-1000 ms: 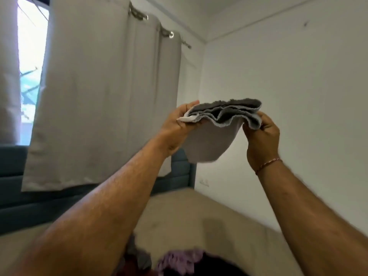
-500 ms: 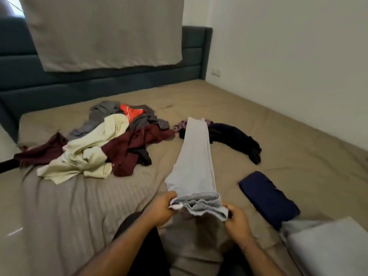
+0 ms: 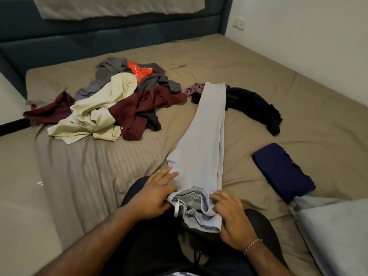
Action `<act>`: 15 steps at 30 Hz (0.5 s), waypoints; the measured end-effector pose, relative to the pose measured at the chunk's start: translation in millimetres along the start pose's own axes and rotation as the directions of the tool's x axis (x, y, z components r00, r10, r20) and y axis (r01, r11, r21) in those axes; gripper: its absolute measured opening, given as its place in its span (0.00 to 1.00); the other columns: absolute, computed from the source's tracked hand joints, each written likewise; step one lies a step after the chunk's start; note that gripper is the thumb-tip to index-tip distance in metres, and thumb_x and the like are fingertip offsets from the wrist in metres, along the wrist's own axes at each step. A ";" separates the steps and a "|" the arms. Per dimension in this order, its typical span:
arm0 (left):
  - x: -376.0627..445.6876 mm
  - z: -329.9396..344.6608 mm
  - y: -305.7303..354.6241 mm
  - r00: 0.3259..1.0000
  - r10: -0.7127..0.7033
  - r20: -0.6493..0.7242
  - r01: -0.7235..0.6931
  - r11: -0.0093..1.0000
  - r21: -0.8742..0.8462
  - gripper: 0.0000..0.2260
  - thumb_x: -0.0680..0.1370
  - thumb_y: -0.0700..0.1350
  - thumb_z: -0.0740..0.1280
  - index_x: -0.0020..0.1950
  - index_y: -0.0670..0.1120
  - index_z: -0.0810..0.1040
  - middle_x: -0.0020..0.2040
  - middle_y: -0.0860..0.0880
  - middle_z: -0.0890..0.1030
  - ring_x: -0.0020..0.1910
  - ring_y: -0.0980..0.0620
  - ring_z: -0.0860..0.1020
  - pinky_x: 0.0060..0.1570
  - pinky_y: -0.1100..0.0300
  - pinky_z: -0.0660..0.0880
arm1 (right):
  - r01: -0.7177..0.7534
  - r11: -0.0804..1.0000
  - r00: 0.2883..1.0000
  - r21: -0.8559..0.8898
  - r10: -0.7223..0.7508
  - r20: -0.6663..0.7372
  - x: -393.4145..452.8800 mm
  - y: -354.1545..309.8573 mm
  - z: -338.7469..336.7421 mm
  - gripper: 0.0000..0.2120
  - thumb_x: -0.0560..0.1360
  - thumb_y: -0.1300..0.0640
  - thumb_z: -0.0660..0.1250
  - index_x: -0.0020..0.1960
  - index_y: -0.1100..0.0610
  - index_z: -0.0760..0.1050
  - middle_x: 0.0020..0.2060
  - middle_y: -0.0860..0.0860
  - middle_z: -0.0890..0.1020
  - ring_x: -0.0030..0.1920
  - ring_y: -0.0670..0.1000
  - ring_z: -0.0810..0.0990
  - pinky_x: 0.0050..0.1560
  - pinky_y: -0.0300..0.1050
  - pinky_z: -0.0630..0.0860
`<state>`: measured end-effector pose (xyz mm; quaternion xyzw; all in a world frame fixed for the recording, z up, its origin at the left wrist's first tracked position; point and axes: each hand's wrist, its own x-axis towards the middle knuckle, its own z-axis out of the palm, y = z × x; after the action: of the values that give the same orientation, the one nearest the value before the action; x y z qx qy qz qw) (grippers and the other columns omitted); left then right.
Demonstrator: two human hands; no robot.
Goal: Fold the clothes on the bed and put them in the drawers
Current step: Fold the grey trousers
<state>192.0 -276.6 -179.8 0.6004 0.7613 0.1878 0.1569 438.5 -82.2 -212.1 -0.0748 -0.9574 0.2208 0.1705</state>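
The left hand (image 3: pixel 154 194) lies flat with its fingers spread on the left side of the light grey pants (image 3: pixel 201 144), pressing them down near the waist. The right hand (image 3: pixel 232 218) is at the right side of the waistband, fingers bent over the bunched edge; whether it pinches the cloth or just pushes on it is hard to tell. The pants lie folded long and thin on the bed (image 3: pixel 258 62), waist near the person, legs reaching far. A white string hangs from the waistband. The far ends of the legs cover part of a small purple cloth (image 3: pixel 194 89) and part of a dark navy garment (image 3: pixel 256 108) that trails off to the right. To the far left is a messy pile of clothes (image 3: pixel 111 102): cream, dark red, grey and a bit of orange, all mixed so the shapes are unclear. To the right sits a folded navy piece (image 3: pixel 282 172). Near the right edge a pale grey folded thing (image 3: pixel 338 232) is cut off. The person's dark lap fills the near bottom.
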 end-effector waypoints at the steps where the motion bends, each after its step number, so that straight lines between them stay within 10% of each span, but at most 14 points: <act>1: -0.6 -5.5 -0.6 1.000 0.027 0.009 -0.026 0.996 -0.080 0.07 0.80 0.50 0.67 0.55 0.50 0.79 0.70 0.55 0.76 0.77 0.53 0.67 0.75 0.50 0.64 | 0.000 1.000 1.000 0.014 0.000 -0.003 0.6 -1.1 0.0 0.13 0.78 0.52 0.62 0.58 0.54 0.78 0.65 0.49 0.80 0.70 0.50 0.74 0.72 0.48 0.65; 4: -5.3 -14.7 -5.9 0.999 -0.029 0.038 0.036 0.974 -0.222 0.04 0.79 0.43 0.68 0.53 0.49 0.77 0.47 0.53 0.81 0.47 0.54 0.80 0.49 0.47 0.77 | -0.151 0.980 0.988 0.129 0.146 0.043 1.1 -2.4 -2.2 0.10 0.76 0.60 0.65 0.56 0.57 0.79 0.52 0.51 0.83 0.56 0.56 0.82 0.62 0.55 0.76; 8: -9.0 -3.6 -4.7 0.996 -0.084 0.043 0.094 0.927 -0.364 0.07 0.81 0.43 0.68 0.58 0.48 0.79 0.48 0.51 0.84 0.48 0.51 0.83 0.49 0.45 0.77 | -0.439 0.843 0.895 0.310 0.441 0.066 -2.9 3.4 0.8 0.17 0.77 0.63 0.72 0.51 0.43 0.71 0.41 0.43 0.83 0.42 0.46 0.83 0.40 0.43 0.77; 13: 31.2 9.2 7.1 0.952 -0.306 -0.010 0.216 0.697 -0.684 0.09 0.81 0.50 0.69 0.57 0.46 0.82 0.52 0.51 0.85 0.52 0.55 0.83 0.54 0.54 0.78 | -0.557 0.520 0.658 0.648 0.752 -0.038 25.4 20.4 3.3 0.12 0.76 0.65 0.74 0.49 0.47 0.82 0.44 0.45 0.87 0.45 0.42 0.85 0.46 0.34 0.78; 15: 61.7 11.1 3.3 0.905 -0.422 -0.048 0.254 0.627 -0.736 0.11 0.80 0.51 0.71 0.56 0.45 0.82 0.49 0.50 0.85 0.46 0.59 0.81 0.51 0.54 0.78 | -0.584 0.397 0.547 0.708 0.837 -0.018 41.8 34.1 6.7 0.08 0.76 0.61 0.75 0.51 0.50 0.81 0.43 0.49 0.88 0.48 0.50 0.86 0.49 0.45 0.81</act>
<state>185.8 -214.8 -188.8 0.3126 0.7391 0.4994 0.3264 399.5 -45.3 -220.8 -0.4639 -0.6405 0.5591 0.2490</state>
